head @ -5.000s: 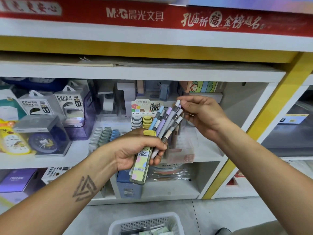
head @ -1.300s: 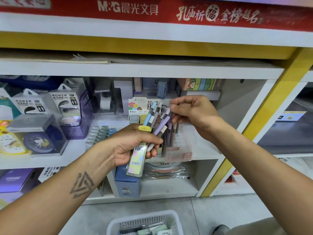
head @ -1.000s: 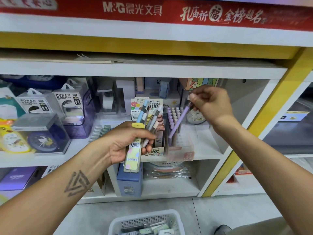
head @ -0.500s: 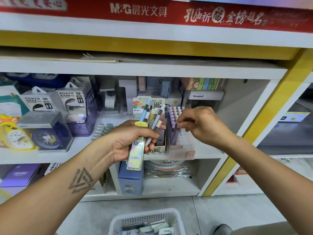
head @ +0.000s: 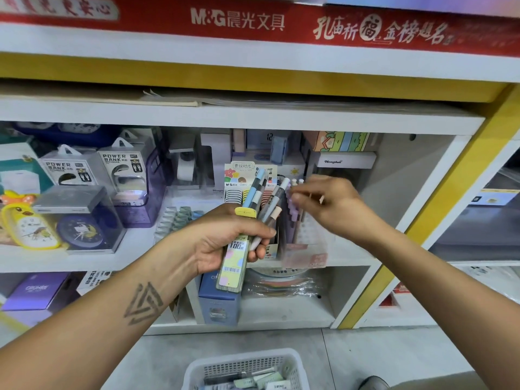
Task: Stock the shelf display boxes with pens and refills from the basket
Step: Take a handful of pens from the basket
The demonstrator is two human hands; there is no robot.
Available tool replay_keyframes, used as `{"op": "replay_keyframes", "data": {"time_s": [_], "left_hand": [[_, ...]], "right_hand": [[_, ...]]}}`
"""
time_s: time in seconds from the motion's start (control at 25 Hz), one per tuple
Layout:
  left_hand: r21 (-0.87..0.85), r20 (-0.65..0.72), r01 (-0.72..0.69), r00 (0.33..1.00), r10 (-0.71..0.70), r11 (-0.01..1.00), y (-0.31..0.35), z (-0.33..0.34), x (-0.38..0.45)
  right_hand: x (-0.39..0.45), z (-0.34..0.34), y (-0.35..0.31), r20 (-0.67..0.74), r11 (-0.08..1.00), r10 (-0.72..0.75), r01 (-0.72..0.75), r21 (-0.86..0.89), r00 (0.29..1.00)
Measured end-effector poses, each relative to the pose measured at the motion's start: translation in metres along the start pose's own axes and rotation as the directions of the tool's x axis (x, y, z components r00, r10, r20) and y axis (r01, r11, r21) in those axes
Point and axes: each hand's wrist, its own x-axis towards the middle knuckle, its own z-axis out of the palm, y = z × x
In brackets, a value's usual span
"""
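- The left hand [head: 225, 243] clamps a fan of mechanical pencils [head: 264, 204] and a lead refill case [head: 233, 266] reading "100", kept as ready stock before the clear display box [head: 306, 249].
- The right hand [head: 334, 209] is blurred above that box; I cannot tell its grip.
- The basket [head: 244, 367] sits on the floor below.
- The banner [head: 239, 19] reads "M&G".

We read "M&G 晨光文具" on red banner [head: 253, 21] far above grip; "POWER BANK" on two boxes [head: 118, 164] left of it; "100" on refill case [head: 235, 257] in our left hand [head: 225, 243]; "Henghui" on white box [head: 344, 162] above right.
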Motion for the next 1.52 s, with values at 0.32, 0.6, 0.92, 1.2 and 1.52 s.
{"op": "replay_keyframes", "data": {"time_s": [0.32, 0.6, 0.92, 1.2, 1.52], "left_hand": [[0.006, 0.033, -0.010, 0.999, 0.010, 1.000, -0.001, 0.003, 0.004], [-0.025, -0.021, 0.011, 1.000, -0.012, 1.000, 0.001, 0.001, 0.003], [-0.079, -0.074, 0.031, 0.997, -0.037, 0.996, 0.002, 0.001, 0.007], [-0.108, -0.006, 0.041, 0.999, -0.042, 0.993, 0.000, 0.003, 0.005], [-0.089, 0.076, 0.014, 0.997, -0.007, 0.996, 0.001, 0.003, 0.003]], "right_hand": [[0.015, 0.000, -0.015, 0.076, 0.624, 0.302, -0.257, 0.738, 0.950], [0.020, -0.031, 0.010, -0.311, 0.721, 0.479, -0.166, 0.673, 0.821], [0.008, -0.012, 0.017, -0.174, 0.991, 0.130, -0.133, -0.006, 0.976], [0.005, 0.003, 0.027, -0.057, 0.991, 0.127, -0.129, -0.043, 0.990], [0.009, -0.012, 0.006, -0.117, 0.952, 0.238, -0.208, 0.223, 0.964]]}}
